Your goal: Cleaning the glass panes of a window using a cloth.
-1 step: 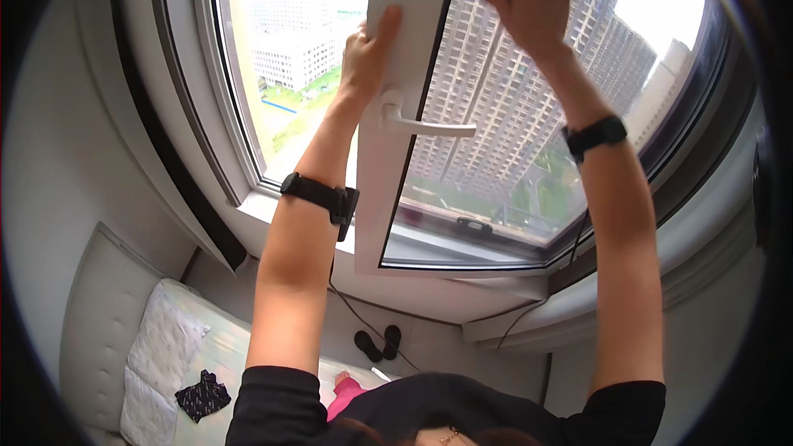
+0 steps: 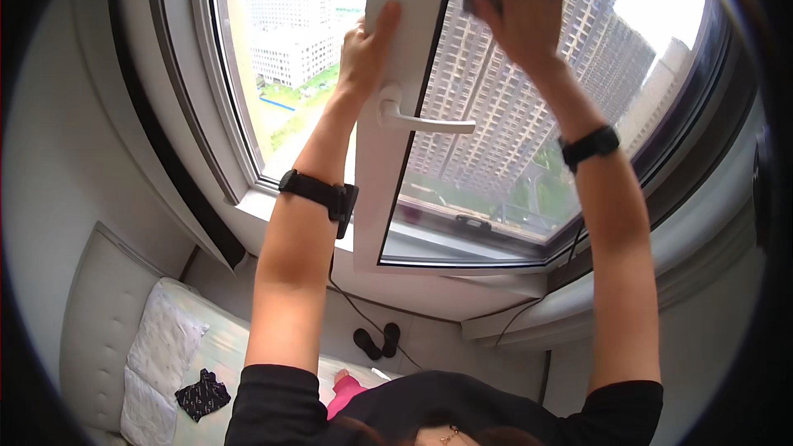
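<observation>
A bed [image 2: 225, 339] with a light, pale-patterned cover carries two pale pillows [image 2: 168, 326], lying end to end along its headboard edge. A dark patterned cloth [image 2: 203, 395] lies crumpled just beside them, toward the bed's middle. On the grey floor [image 2: 446, 348], near the bed's long edge, sit two black slippers [image 2: 368, 345].

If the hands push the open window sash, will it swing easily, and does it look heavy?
The window sash will probably swing rather than slide, as it stands open with a lever handle on its frame. It's likely rigid and fairly heavy, given the large glass pane. The left hand on its edge could probably steady it.
</observation>
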`<state>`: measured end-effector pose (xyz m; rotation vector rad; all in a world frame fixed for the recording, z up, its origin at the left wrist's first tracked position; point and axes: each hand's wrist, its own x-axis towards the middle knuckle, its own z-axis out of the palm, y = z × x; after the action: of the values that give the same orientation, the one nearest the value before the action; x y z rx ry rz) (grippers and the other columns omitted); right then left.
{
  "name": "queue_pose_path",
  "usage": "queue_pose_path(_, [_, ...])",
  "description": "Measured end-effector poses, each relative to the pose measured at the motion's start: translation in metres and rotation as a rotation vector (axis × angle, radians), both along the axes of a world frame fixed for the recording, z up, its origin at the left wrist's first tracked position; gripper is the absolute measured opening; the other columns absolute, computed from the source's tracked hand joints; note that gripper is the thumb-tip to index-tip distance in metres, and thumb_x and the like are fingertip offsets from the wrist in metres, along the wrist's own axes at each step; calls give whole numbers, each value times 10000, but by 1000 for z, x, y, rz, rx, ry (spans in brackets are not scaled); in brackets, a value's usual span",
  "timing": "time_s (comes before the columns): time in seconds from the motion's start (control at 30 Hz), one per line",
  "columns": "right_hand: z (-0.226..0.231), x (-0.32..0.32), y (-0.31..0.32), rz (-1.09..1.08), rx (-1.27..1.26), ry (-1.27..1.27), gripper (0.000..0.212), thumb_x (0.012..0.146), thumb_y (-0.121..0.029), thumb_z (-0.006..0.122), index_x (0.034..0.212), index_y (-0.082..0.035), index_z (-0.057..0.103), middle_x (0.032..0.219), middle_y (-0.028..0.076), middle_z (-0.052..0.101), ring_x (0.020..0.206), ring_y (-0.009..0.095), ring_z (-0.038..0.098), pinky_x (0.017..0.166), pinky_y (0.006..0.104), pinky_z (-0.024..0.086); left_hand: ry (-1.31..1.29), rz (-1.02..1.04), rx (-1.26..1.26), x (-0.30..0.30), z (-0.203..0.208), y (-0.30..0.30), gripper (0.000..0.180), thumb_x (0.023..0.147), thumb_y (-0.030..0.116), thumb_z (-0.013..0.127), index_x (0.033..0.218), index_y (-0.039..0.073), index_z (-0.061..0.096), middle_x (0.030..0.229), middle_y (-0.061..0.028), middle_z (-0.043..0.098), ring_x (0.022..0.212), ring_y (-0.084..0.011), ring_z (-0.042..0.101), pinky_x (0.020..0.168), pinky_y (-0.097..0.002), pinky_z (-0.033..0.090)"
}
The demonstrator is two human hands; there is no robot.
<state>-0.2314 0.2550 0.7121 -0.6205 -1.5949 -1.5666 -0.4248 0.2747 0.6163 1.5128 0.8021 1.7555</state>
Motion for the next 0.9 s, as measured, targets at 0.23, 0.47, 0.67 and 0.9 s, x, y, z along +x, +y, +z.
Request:
queue_pose_path(0.23, [-177, 28, -9, -145, -513, 15, 551, 769, -471, 503, 1291, -328, 397, 1404, 7, 281, 1312, 298, 181, 1021, 542, 63, 8, 26, 7, 8, 7, 3, 647, 782, 572, 546, 1012, -31, 589, 836, -92, 626, 764, -142, 572, 682, -272, 461])
queue_pose_path(0.47, [-258, 61, -38, -194, -617, -211, 603, 734, -509, 543, 1295, -357, 380, 1424, -43, 256, 1339, 241, 136, 1071, 480, -12, -7, 61, 54, 15, 0, -6, 547, 838, 500, 517, 965, -24, 607, 750, -34, 596, 670, -82, 498, 599, -241, 424])
queue_pose_path(0.67, [-144, 98, -27, -156, -426, -63, 591, 752, -581, 465, 1276, -311, 423, 1415, 56, 271, 1312, 323, 196, 1027, 537, 95, 14, 45, 35, 8, -5, -9, 566, 840, 524, 494, 918, -27, 600, 702, -24, 560, 652, -90, 481, 607, -235, 411])
queue_pose_path(0.9, [55, 125, -18, -100, -102, -4, 619, 758, -462, 551, 1303, -220, 385, 1412, 98, 258, 1288, 340, 239, 1018, 505, 192, 0, 110, 24, 8, -3, -15, 558, 844, 520, 488, 935, -20, 592, 721, -32, 562, 680, -95, 490, 615, -234, 411])
